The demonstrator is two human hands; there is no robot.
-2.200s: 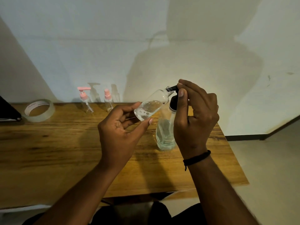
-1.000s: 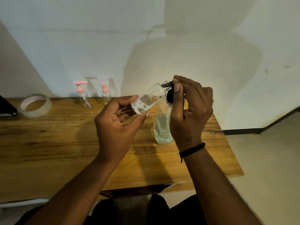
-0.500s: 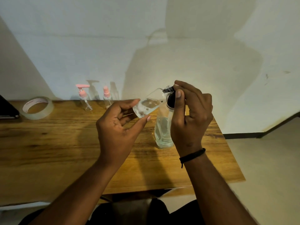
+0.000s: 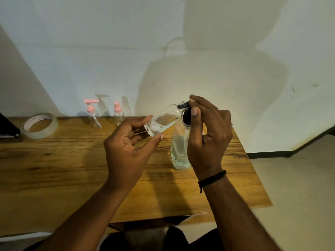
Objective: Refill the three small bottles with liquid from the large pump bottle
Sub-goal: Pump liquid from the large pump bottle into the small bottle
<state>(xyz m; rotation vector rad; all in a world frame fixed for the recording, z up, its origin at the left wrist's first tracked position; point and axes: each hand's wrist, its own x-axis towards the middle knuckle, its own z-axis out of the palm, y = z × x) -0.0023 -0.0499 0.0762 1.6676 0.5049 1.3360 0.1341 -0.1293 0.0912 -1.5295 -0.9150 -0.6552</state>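
At frame centre the left hand [image 4: 126, 151] holds the tilted small bottle [image 4: 163, 120] by its base, as before, its grip narrow. The right hand [image 4: 208, 134] still curls over the black pump head [image 4: 186, 116] of the large pump bottle [image 4: 178, 151] on the table [image 4: 54, 169]. Liquid level looks unchanged. Two pink-capped bottles [image 4: 91, 115] remain upper left, beside a tape roll [image 4: 39, 125].

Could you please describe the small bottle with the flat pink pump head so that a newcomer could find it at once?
Look along the back edge of the wooden table, by the wall, to the right of the tape roll. Two small clear bottles with pink tops stand there. The one you want is the left bottle: its pink top ends in a flat sideways spout, while the right bottle has a plain rounded top.
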